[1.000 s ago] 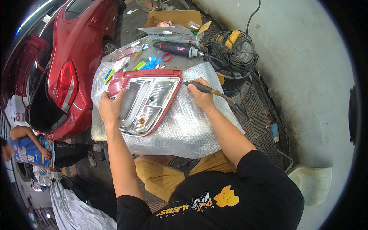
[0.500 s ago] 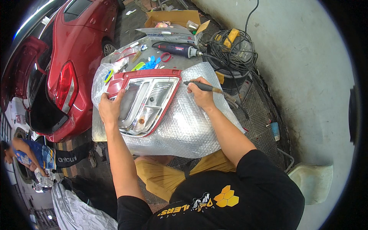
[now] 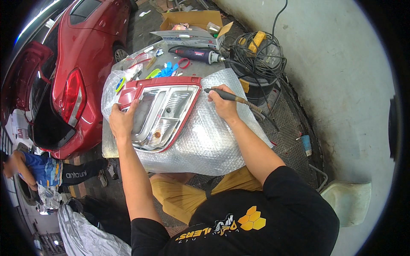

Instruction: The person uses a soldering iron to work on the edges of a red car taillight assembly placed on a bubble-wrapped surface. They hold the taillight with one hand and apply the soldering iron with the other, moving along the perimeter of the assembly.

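Left hand (image 3: 122,120) is gripping the red-framed clear-lens tail light (image 3: 160,112) lying on bubble wrap (image 3: 209,136) over the surface, while right hand (image 3: 223,104) is closing around a slim black pen-shaped tool (image 3: 226,95) at its right edge.

Both bare arms reach forward from the lower edge, hands apart.

The left hand (image 3: 121,120) lies palm down, fingers spread and curled over what sits beneath them, wrist straight. The right hand (image 3: 223,104) is closed in a pen-like grip, thumb and fingertips pinched together, knuckles up, forearm angled inward from the elbow.
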`<state>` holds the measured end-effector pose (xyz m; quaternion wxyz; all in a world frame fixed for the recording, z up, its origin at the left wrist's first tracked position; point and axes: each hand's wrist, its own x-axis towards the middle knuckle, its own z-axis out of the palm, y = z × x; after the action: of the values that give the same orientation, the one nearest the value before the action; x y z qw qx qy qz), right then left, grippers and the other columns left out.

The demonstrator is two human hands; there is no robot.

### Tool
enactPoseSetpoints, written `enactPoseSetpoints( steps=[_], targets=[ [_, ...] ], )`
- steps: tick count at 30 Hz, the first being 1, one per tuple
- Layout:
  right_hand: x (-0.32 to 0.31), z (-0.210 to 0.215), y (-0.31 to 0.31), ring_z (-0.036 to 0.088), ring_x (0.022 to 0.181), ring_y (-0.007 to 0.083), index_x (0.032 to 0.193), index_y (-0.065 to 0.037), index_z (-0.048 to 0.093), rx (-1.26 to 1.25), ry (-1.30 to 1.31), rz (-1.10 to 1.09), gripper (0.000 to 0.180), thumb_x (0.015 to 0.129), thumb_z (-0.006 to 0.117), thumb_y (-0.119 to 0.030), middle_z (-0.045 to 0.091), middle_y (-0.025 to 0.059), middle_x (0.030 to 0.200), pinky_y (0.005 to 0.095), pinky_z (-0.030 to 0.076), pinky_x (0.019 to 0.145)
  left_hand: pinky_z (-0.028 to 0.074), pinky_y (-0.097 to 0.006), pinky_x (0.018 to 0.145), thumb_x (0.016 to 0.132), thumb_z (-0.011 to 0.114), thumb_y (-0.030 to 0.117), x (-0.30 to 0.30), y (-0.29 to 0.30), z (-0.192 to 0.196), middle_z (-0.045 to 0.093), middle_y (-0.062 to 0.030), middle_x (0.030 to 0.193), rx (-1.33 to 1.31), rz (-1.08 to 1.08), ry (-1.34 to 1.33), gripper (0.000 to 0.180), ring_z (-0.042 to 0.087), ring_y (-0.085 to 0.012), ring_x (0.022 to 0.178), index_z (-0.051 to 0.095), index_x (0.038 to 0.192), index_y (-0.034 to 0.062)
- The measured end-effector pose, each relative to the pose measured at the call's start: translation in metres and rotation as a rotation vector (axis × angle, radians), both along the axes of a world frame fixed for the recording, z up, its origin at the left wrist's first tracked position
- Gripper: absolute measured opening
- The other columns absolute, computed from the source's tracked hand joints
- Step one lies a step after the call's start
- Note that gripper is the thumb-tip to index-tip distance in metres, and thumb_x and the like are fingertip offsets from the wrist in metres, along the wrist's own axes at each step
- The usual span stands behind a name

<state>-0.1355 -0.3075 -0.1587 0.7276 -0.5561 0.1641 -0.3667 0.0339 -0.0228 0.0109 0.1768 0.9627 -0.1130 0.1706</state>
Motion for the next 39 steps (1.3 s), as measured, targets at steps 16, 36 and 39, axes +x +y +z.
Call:
enactPoseSetpoints(
  steps=[16, 36, 39],
  targets=[
    [0.0026, -0.0074, -0.003, 0.074, 0.078, 0.0156, 0.104, 0.002, 0.068, -0.007, -0.003, -0.018, 0.018, 0.099, 0.072, -0.014, 0.076, 0.0106, 0.089, 0.0318, 0.06, 0.073, 0.055, -0.05, 0.096, 0.077, 0.086, 0.069, -0.0057, -0.004, 0.004, 0.077, -0.0302, 0.11, -0.005, 0.015, 0.034, 0.088, 0.074, -0.0456, 0.109, 0.073, 0.12, -0.0059],
    [-0.001, -0.002, -0.0025, 0.072, 0.074, 0.0146, 0.099, 0.002, 0.068, -0.034, 0.058, 0.023, 0.017, 0.098, 0.072, -0.014, 0.074, 0.0095, 0.082, 0.0304, 0.058, 0.07, 0.056, -0.05, 0.095, 0.077, 0.085, 0.071, -0.0058, -0.0053, 0.0048, 0.077, -0.0302, 0.109, 0.01, 0.024, 0.041, 0.09, 0.075, -0.0452, 0.107, 0.073, 0.119, -0.0074],
    [-0.0023, -0.0046, -0.0042, 0.071, 0.073, 0.0142, 0.098, 0.002, 0.068, -0.039, 0.046, 0.022, 0.016, 0.098, 0.072, -0.014, 0.075, 0.0096, 0.083, 0.0302, 0.058, 0.07, 0.056, -0.05, 0.095, 0.077, 0.085, 0.071, -0.0062, -0.0051, 0.0042, 0.077, -0.0303, 0.109, -0.002, 0.001, 0.031, 0.089, 0.075, -0.0452, 0.108, 0.073, 0.118, -0.0074]
  ],
)
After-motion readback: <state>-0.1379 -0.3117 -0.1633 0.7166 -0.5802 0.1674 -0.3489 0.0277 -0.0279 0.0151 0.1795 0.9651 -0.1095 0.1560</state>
